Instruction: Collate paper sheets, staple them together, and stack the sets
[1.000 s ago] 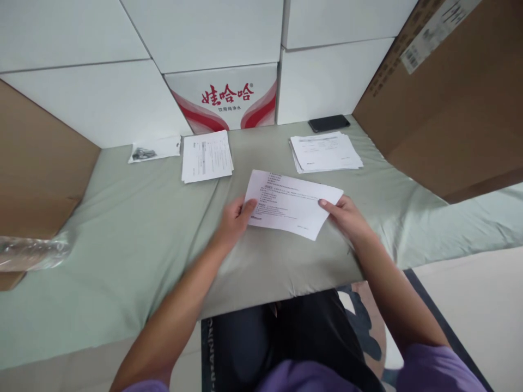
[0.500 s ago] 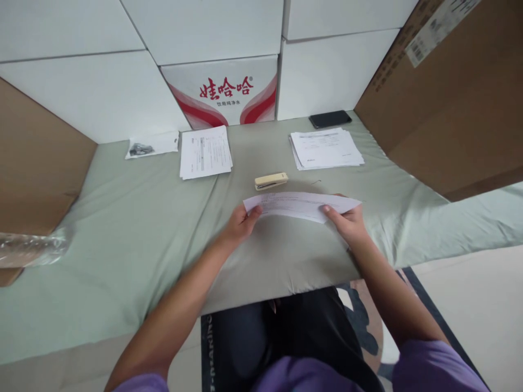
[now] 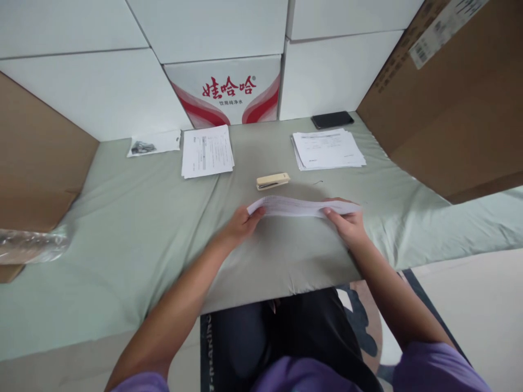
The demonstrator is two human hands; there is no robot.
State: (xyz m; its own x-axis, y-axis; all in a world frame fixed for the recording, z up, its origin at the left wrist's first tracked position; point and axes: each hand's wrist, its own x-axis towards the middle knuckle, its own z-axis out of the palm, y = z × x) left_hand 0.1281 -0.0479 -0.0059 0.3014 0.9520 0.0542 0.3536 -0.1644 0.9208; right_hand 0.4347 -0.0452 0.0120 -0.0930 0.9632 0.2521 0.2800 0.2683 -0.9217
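At table [image 3: 122,228] centre, left hand [image 3: 239,226] and right hand [image 3: 347,223] each pinch an end of the printed sheet [image 3: 302,207] (held nearly flat); stapler [image 3: 273,181] lies at 12 o'clock.

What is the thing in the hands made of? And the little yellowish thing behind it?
The sheets, held by the left hand and right hand, look like thin white matte paper: printed lines, edges that bend. The stapler looks like smooth cream plastic, perhaps painted metal; its finish is too small to tell.
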